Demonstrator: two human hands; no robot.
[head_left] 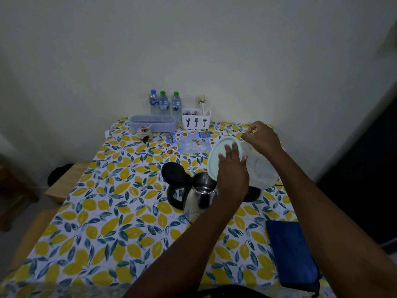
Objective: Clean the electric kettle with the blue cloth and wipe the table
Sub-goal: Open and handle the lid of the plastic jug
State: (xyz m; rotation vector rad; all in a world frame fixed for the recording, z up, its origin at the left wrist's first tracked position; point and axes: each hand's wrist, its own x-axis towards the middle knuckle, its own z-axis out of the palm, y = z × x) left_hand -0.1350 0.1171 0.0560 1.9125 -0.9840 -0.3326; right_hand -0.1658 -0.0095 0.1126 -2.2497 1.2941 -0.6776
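Observation:
A steel electric kettle [199,196] with a black handle stands mid-table, its black lid [173,172] flipped open to the left. Just behind it, my left hand [233,173] holds a round pale green lid [217,153], tilted on edge. My right hand [263,138] pinches the far rim of a clear plastic container [265,171] to the right of the kettle. A folded blue cloth [290,252] lies at the table's near right edge, apart from both hands. The table [103,211] wears a lemon-print cover.
The black kettle base [254,194] lies partly under the clear container. At the back stand three water bottles [164,102], a lilac tray [153,122], a white cutlery holder [196,118], a small jar [145,133] and a printed menu [189,143]. A wall stands behind.

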